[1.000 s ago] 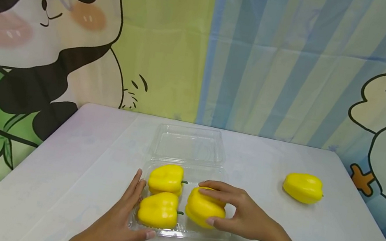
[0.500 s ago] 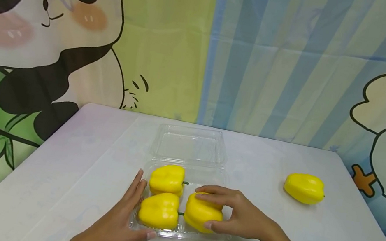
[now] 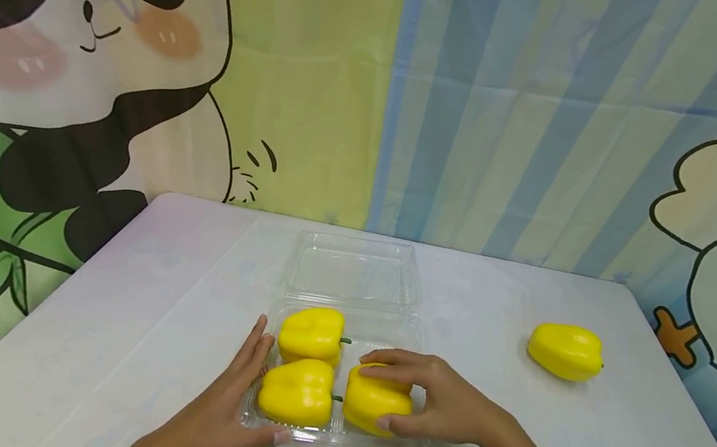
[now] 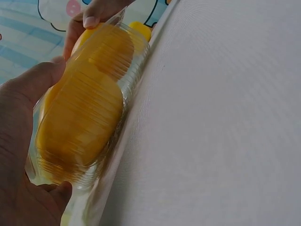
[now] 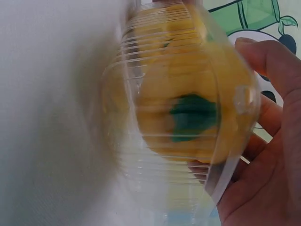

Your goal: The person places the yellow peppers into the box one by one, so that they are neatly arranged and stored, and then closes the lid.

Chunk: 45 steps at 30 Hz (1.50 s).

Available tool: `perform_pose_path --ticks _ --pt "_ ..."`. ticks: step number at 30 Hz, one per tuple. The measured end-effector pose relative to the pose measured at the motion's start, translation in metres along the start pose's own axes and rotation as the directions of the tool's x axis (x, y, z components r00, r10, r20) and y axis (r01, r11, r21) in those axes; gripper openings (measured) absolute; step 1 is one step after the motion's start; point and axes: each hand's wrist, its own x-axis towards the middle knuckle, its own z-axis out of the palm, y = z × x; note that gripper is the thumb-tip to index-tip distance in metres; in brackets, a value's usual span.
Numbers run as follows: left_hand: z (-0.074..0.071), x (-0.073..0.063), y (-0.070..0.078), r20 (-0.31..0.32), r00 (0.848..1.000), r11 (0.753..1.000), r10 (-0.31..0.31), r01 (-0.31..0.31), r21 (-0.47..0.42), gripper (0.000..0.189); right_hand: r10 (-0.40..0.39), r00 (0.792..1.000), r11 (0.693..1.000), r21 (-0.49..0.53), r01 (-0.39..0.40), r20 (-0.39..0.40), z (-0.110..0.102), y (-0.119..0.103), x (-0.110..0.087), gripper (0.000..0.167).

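Note:
A clear plastic clamshell container [image 3: 368, 438] lies unfolded on the table, lid backward. Its left side holds two yellow bell peppers, one behind [image 3: 311, 334] and one in front [image 3: 297, 390], green stems pointing right. My right hand [image 3: 443, 400] grips a third yellow bell pepper [image 3: 373, 402] from above, at the container's front right. In the right wrist view a green stem end [image 5: 192, 117] shows through the clear wall. My left hand [image 3: 217, 399] rests against the container's left side, fingers straight and thumb along the front edge; the left wrist view shows it beside the wall [image 4: 80, 117].
Another yellow bell pepper [image 3: 566, 352] lies on its side at the right of the white table [image 3: 138, 345]. The transparent lid [image 3: 354, 271] lies flat behind the tray. A cartoon-printed curtain [image 3: 520, 116] stands behind the table.
My right hand has brought its bell pepper forward and down, toward the container's front right. The left hand stays at the container's side. The loose pepper has not moved.

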Motion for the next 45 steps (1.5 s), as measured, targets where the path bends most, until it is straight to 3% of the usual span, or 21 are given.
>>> perform_pose_path --ticks 7,11,20,28,34,45 --pt "-0.0004 0.0002 0.0015 0.004 1.0 1.0 -0.015 0.015 -0.01 0.121 0.014 1.0 0.994 -0.112 -0.012 0.02 0.0034 -0.0004 0.0001 0.05" --pt "-0.0006 0.0001 0.002 0.004 1.0 1.0 -0.018 0.018 -0.01 0.122 0.043 0.998 0.99 -0.139 -0.038 0.036 0.0048 -0.0012 0.0012 0.051" --pt "-0.001 -0.0002 0.0017 -0.001 1.0 1.0 -0.018 0.018 0.008 0.121 0.024 0.999 0.988 -0.156 -0.019 0.026 0.0076 -0.002 0.0024 0.05" --pt "-0.0009 0.0 0.0002 -0.001 1.0 1.0 -0.005 0.005 0.007 0.121 0.051 0.998 0.989 -0.139 -0.044 0.048 0.0066 -0.0017 0.0012 0.05" --pt "0.0 0.0001 -0.0001 0.004 1.0 1.0 -0.003 0.003 0.008 0.12 0.086 0.995 0.991 -0.107 -0.08 0.047 0.0054 -0.0021 0.0 0.06" --pt "0.0019 -0.0004 -0.0017 -0.007 1.0 1.0 0.017 -0.017 0.0 0.12 0.079 0.997 0.997 0.002 -0.079 -0.004 0.003 -0.0029 -0.003 0.059"
